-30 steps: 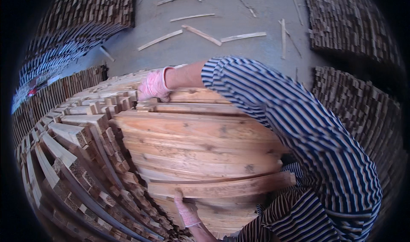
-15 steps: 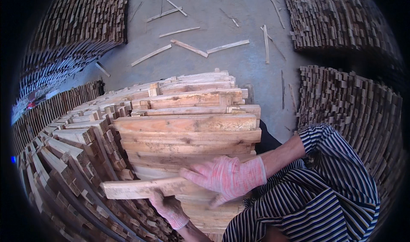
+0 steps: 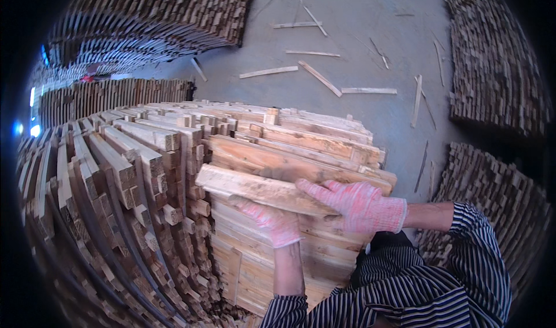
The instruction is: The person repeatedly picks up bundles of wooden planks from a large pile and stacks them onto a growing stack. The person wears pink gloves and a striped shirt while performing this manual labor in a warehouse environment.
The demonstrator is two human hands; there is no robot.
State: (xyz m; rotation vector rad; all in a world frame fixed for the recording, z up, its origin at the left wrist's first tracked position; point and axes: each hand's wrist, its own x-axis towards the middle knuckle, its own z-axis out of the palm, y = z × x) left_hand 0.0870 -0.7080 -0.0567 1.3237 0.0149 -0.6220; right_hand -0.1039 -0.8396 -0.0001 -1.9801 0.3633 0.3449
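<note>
A short wooden board (image 3: 255, 190) is held slightly tilted above a stack of pale planks (image 3: 255, 244), its left end pointing toward the neighbouring pile. My left hand (image 3: 271, 221), in a pink-and-white knit glove, grips it from the near side around its middle; some of those fingers are hidden by the wood. At the board's right end my right hand (image 3: 366, 206), gloved alike, closes on it with the fingers lying along the top. Just behind the held piece lies a reddish plank (image 3: 313, 164) on the stack's upper layer.
Tightly packed timber stacks (image 3: 124, 171) rise on my left. More tall stacks stand at the far left (image 3: 156, 9), far right (image 3: 498, 55) and near right (image 3: 492, 200). Several loose slats (image 3: 320, 79) are scattered over the grey concrete floor (image 3: 347, 32).
The view has swung left. Both hands and the board have moved farther out over the stack. My right hand, blurred earlier over the board, now grips its right end.
</note>
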